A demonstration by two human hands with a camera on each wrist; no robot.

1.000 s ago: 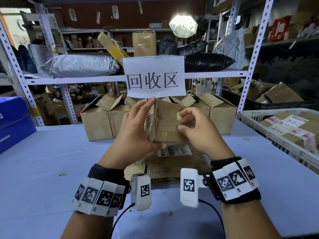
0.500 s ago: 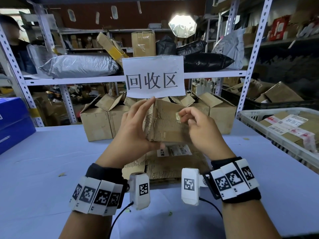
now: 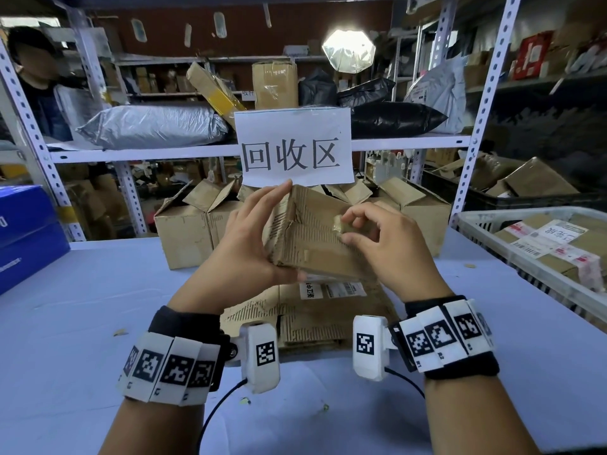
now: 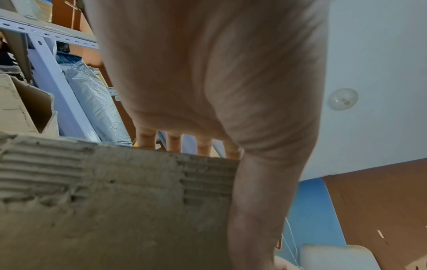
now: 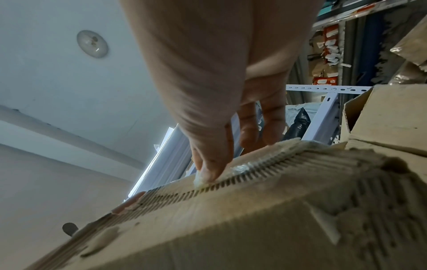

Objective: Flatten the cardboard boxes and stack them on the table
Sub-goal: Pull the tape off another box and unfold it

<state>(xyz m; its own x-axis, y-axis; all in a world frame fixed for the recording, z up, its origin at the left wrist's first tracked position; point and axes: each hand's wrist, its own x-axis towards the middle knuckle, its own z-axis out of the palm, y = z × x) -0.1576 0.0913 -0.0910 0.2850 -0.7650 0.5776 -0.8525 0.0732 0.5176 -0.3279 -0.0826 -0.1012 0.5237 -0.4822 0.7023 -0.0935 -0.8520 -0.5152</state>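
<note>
Tape is what my next move turns on: a crumpled tab of clear packing tape (image 3: 339,221) stands up from the upper face of the small cardboard box (image 3: 312,238), and my right hand (image 3: 384,244) has it pinched between thumb and forefinger, the other fingers loosely curled above. The tab sits at the box's top edge, on the right half, so it lies directly under my right hand and away from my left. From there the seam seems to run leftward along the box's long axis, toward my left hand (image 3: 249,247), so I judge the pull should go along that line.

My left hand clasps the box's left end, thumb under the lower front edge and straight fingers spread up over the far corner, bracing it in the air above the table (image 3: 98,307). Directly beneath lies a flattened cardboard sheet (image 3: 312,320) with a shipping label.

The box is worn: its outer paper is torn away in patches, bare corrugated ribs showing on the front and left faces, corners soft and crushed. It looks flimsy, likely to tear if I yank.
</note>
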